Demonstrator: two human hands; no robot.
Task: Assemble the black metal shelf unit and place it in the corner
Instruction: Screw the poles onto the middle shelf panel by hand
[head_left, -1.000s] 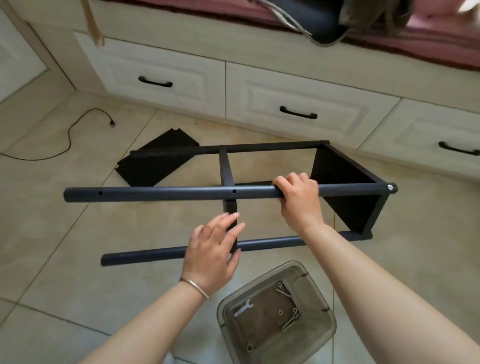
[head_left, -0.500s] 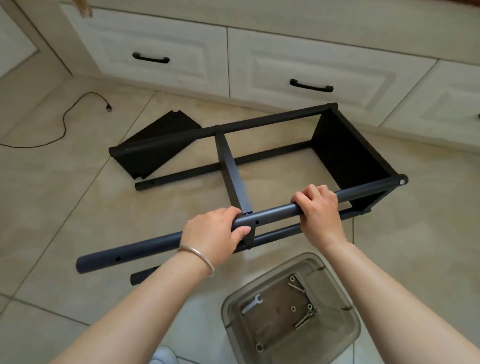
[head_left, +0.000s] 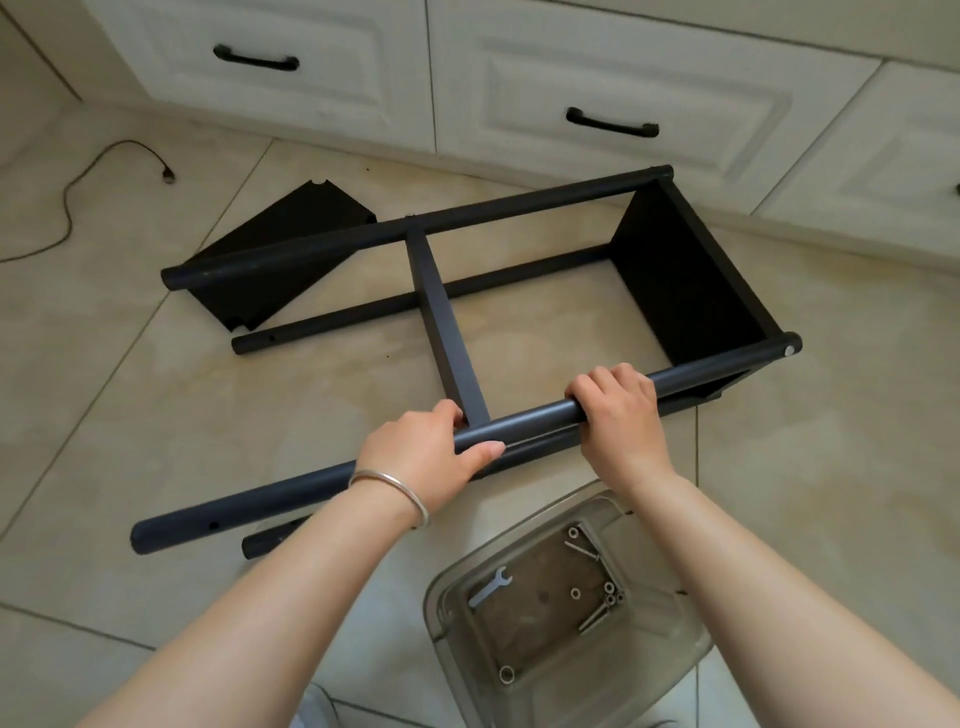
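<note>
Frame (head_left: 519, 332) partly built: four poles, two shelves fitted. Both grips, left hand (head_left: 431, 457) and right hand (head_left: 618, 415), wrapped round near pole (head_left: 524, 418). Loose panel (head_left: 280, 260), bolts (head_left: 605, 605) left.

Black matte shelf frame (head_left: 452, 343) and loose panel (head_left: 270, 260). Beige mottled floor tiles (head_left: 831, 415). Cream drawers (head_left: 623, 78), black handles (head_left: 612, 123). Smoky translucent bin (head_left: 675, 654). Silver bangle (head_left: 389, 486).

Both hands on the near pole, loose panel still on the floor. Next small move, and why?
Probably set the frame down steady, then fetch the loose panel. Both the left hand and right hand grip the near pole, whose left end has open holes; bolts lie in the clear bin.
</note>
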